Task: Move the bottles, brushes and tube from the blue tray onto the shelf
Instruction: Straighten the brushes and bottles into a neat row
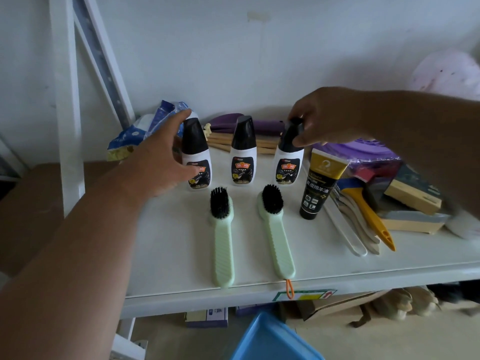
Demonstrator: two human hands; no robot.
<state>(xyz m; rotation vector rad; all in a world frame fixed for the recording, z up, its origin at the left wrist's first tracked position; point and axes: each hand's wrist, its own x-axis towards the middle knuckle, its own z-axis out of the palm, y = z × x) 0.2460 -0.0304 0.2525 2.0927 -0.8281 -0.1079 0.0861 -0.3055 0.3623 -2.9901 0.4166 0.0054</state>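
Shelf (324, 261): left hand (158, 157) fingers grip upright left bottle (195, 149); right hand (327, 118), right bottle (289, 162).

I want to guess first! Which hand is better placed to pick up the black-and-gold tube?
Right. The right hand pinches the cap of the right bottle, just beside the black-and-gold tube; the left hand holds the left bottle at the row's far end.
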